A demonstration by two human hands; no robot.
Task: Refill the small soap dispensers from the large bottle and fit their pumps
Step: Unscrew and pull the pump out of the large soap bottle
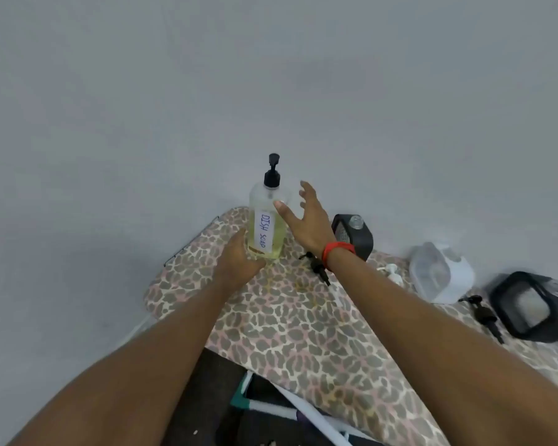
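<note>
**Q:** what are the fingers doing right now?

**A:** The right hand (306,220) has its fingers (285,211) spread wide, just beside the upper right of the large bottle (266,220). Can't tell if the thumb tip touches it, but nothing's gripped. The left hand (239,257) is curled against the bottle's base on the near-left side, fingers mostly hidden behind it, so can't tell how firm that hold is.

**Q:** and the stuff around it?

**A:** The bottle stands upright near the far end of a leopard-print ironing board (297,333), black pump on, "DISH SOAP" label, yellowish liquid about two-thirds up. Right of it is a dark dispenser (355,236) with an open neck. A loose black pump (316,267) lies near the bottle, partly behind the right wrist with its red band (337,249). Further right: a white pump (392,273), a white dispenser (440,273), another black pump (484,315), and a dark dispenser (532,305). Contents too blurry to call.
</note>
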